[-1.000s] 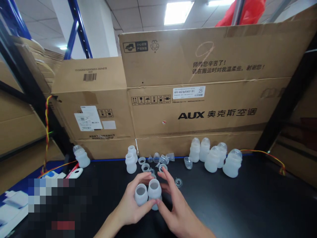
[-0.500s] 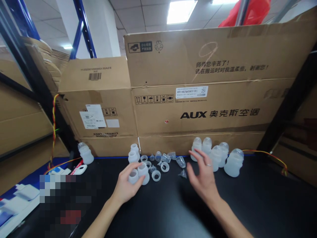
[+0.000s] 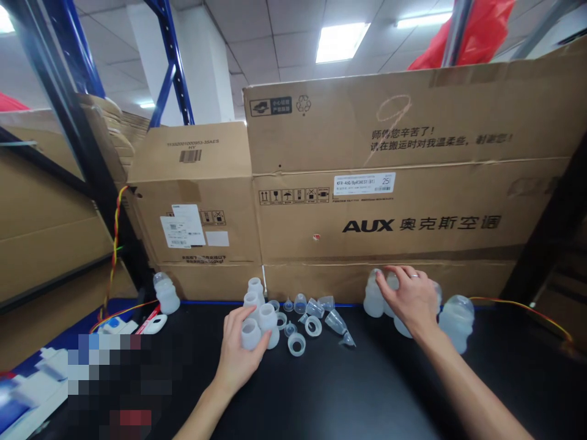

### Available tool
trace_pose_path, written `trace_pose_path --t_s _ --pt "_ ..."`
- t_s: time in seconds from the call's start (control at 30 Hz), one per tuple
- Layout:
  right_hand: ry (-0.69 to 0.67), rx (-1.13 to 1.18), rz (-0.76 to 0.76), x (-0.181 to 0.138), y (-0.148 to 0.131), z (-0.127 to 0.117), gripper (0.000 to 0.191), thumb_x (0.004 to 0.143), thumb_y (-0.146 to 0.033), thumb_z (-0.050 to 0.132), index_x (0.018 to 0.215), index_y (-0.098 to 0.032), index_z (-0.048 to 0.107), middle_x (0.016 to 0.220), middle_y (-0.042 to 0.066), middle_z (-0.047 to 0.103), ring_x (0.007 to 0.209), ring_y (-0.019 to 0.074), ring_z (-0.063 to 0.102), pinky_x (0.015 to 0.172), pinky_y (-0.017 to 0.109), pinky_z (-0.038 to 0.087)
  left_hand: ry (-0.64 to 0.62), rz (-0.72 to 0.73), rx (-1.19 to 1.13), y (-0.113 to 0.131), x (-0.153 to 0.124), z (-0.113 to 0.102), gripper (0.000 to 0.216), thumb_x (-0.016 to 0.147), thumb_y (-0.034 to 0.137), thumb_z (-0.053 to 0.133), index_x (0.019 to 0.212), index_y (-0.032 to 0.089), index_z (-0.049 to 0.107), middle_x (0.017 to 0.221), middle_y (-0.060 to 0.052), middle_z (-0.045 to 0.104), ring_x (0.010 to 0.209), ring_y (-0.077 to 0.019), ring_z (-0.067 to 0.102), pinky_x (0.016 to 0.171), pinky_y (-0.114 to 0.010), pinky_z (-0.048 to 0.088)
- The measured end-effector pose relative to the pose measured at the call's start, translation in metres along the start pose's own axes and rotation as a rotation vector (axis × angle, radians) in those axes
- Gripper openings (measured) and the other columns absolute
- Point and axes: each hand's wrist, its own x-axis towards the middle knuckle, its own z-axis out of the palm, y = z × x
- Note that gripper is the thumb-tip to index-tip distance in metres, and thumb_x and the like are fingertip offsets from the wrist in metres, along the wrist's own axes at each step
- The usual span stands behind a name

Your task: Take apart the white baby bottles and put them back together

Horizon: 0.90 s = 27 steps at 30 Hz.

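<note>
My left hand (image 3: 242, 348) curls round two small open feeding bottles, its thumb and fingers against the front bottle (image 3: 250, 335) and the one beside it (image 3: 268, 319). Two more open bottles stand just behind; one is the rear bottle (image 3: 255, 286). Over a group of capped feeding bottles, my right hand (image 3: 410, 299) reaches with thumb and fingers apart. Its fingertips are at the tops of the left capped bottle (image 3: 375, 299) and its neighbour; contact cannot be made out. The hand hides parts of the others. A capped bottle (image 3: 456, 324) stands at the right.
Between the hands lie screw rings (image 3: 296, 344), clear caps (image 3: 336, 322) and a clear teat (image 3: 348, 340). A lone capped bottle (image 3: 166, 293) stands far left, near a white-and-red tool (image 3: 153, 322). Cardboard (image 3: 302, 244) walls the back of the black table (image 3: 293, 397).
My right hand has moved right and away from me, from beside the loose parts to over the capped bottles. The teat lies turned differently. My left hand keeps its hold; the view has shifted.
</note>
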Motion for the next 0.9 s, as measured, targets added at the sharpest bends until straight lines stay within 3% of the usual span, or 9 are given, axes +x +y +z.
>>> trace_pose_path --t_s 0.23,0.43,0.53,0.67,0.73,0.8,0.87,0.9 --pt "0.011 -0.029 -0.029 0.000 -0.004 0.000 0.052 0.095 -0.065 0.057 0.111 -0.020 0.078 0.116 0.013 0.064 0.095 0.0277 0.051 0.084 0.036 0.041 0.060 -0.136 0.158 -0.010 -0.002 0.007 0.069 0.074 0.059 0.081 0.130 0.026 0.060 0.129 -0.012 0.050 0.120 -0.0344 0.051 0.104 -0.056 0.048" --pt "-0.017 0.055 -0.054 -0.002 0.001 0.005 0.047 0.094 -0.064 0.061 0.099 -0.021 0.079 0.114 0.012 0.063 0.096 0.0264 0.051 0.079 0.035 0.043 0.109 -0.170 0.173 -0.009 -0.001 0.007 0.098 0.064 0.083 0.074 0.140 0.024 0.053 0.133 -0.014 0.047 0.126 -0.0396 0.048 0.111 -0.066 0.039" --pt "-0.038 0.176 -0.084 0.007 -0.008 -0.005 0.046 0.095 -0.063 0.060 0.095 -0.019 0.075 0.105 0.010 0.063 0.095 0.0253 0.056 0.078 0.034 0.047 0.167 -0.080 0.186 -0.002 0.000 0.004 0.099 0.072 0.079 0.071 0.148 0.022 0.043 0.136 -0.017 0.045 0.128 -0.0401 0.047 0.110 -0.066 0.040" --pt "-0.038 0.451 -0.084 0.027 -0.043 -0.045 0.040 0.092 -0.058 0.067 0.099 -0.018 0.071 0.099 0.007 0.063 0.080 0.0181 0.061 0.074 0.032 0.049 0.258 0.090 0.136 0.013 -0.009 -0.001 0.090 0.078 0.061 0.078 0.151 0.027 0.038 0.134 -0.015 0.045 0.126 -0.0374 0.049 0.109 -0.060 0.045" --pt "-0.107 0.649 -0.098 0.033 -0.068 -0.072 0.034 0.092 -0.053 0.071 0.097 -0.019 0.070 0.089 0.004 0.062 0.069 0.0141 0.056 0.067 0.028 0.047 0.231 0.180 -0.001 0.025 -0.018 -0.002 0.093 0.076 0.061 0.080 0.152 0.030 0.037 0.133 -0.014 0.045 0.127 -0.0378 0.051 0.110 -0.058 0.046" --pt "-0.277 0.859 -0.178 0.031 -0.094 -0.098 0.029 0.091 -0.047 0.074 0.097 -0.019 0.069 0.078 0.000 0.058 0.066 0.0129 0.051 0.063 0.026 0.045 0.091 0.190 -0.196 0.041 -0.029 0.001 0.104 0.072 0.076 0.073 0.155 0.028 0.034 0.139 -0.017 0.044 0.133 -0.0425 0.048 0.113 -0.061 0.045" --pt "-0.503 1.064 -0.221 0.022 -0.121 -0.118 0.028 0.086 -0.043 0.079 0.095 -0.019 0.070 0.079 -0.001 0.060 0.066 0.0110 0.051 0.061 0.024 0.043 -0.108 0.072 -0.378 0.060 -0.038 0.008 0.115 0.070 0.088 0.063 0.159 0.023 0.026 0.148 -0.020 0.043 0.141 -0.0462 0.045 0.114 -0.063 0.046" --pt "-0.637 1.168 -0.223 0.014 -0.133 -0.125 0.030 0.082 -0.044 0.083 0.095 -0.020 0.071 0.080 -0.001 0.061 0.067 0.0104 0.052 0.060 0.022 0.043 -0.180 0.004 -0.427 0.068 -0.042 0.012 0.115 0.072 0.085 0.065 0.160 0.023 0.025 0.149 -0.020 0.047 0.139 -0.0447 0.049 0.111 -0.060 0.050"
